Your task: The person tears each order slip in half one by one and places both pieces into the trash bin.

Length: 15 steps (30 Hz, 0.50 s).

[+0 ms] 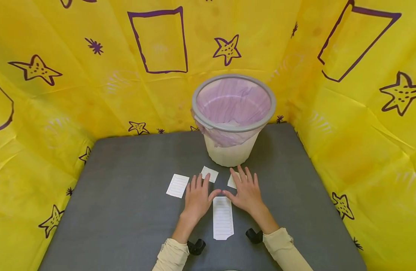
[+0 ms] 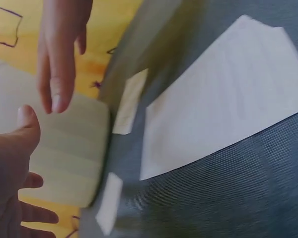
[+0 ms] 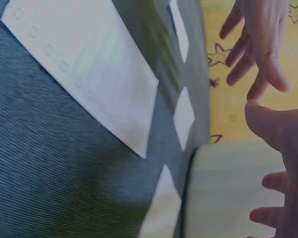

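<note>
My left hand (image 1: 197, 198) and right hand (image 1: 247, 194) hover above the grey table, fingers extended and spread, thumbs pointing toward each other. Neither grips anything. Below and between them lies a long lined paper strip (image 1: 223, 220) with notched corners at its near end; both wrist views show it flat and the hands raised off it. A smaller lined paper piece (image 1: 178, 185) is left of my left hand. Two small paper scraps lie farther back: the left scrap (image 1: 213, 175) beyond my left fingertips, the right scrap (image 1: 231, 183) partly hidden by my right fingers.
A pale waste bin (image 1: 230, 155) with a grey rim (image 1: 235, 128) and pinkish liner (image 1: 225, 103) stands behind the scraps, near the table's far edge. Yellow patterned cloth (image 1: 106, 94) encloses the back and sides. Black wrist mounts (image 1: 196, 247) sit near each sleeve.
</note>
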{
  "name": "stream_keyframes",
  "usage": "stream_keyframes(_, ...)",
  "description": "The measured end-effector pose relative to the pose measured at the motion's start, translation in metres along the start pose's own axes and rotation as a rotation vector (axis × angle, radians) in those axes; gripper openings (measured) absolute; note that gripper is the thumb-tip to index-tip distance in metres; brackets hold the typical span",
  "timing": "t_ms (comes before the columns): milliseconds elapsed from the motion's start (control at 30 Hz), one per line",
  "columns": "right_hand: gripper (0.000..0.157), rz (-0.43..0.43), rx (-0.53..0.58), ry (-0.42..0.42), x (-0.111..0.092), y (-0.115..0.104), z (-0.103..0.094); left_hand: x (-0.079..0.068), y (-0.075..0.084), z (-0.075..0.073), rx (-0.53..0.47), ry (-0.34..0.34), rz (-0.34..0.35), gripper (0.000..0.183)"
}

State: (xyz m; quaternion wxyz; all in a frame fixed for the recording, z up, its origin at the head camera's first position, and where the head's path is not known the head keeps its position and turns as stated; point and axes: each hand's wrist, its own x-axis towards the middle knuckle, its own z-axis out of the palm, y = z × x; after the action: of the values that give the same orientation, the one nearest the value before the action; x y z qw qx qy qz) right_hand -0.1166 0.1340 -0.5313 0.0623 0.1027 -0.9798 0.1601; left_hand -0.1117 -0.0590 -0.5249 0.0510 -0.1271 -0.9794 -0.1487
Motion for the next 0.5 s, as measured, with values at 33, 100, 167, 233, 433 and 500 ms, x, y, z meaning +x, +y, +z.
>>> stream_keyframes(33,0.083,-0.002,0.000,0.012,0.001,-0.001,-0.001,0.000,0.000,-0.003,-0.004,0.019,-0.003,0.072)
stream_keyframes(100,0.083,-0.013,0.005,0.041,0.002,-0.003,-0.005,0.002,0.001,-0.009,-0.006,0.055,0.004,0.072)
stream_keyframes(167,0.082,-0.029,0.008,0.068,0.004,-0.004,-0.009,0.003,0.003,-0.013,0.001,0.074,0.021,0.070)
stream_keyframes(233,0.083,-0.040,0.007,0.065,0.004,-0.005,-0.011,0.003,0.005,-0.013,0.022,0.047,0.047,0.067)
stream_keyframes(433,0.085,-0.026,-0.033,-0.030,-0.004,0.000,0.001,-0.007,0.009,0.008,0.028,-0.136,0.065,0.063)
stream_keyframes(500,0.085,-0.026,-0.041,-0.028,-0.007,0.003,0.005,-0.008,0.012,0.012,0.014,-0.128,0.062,0.063)
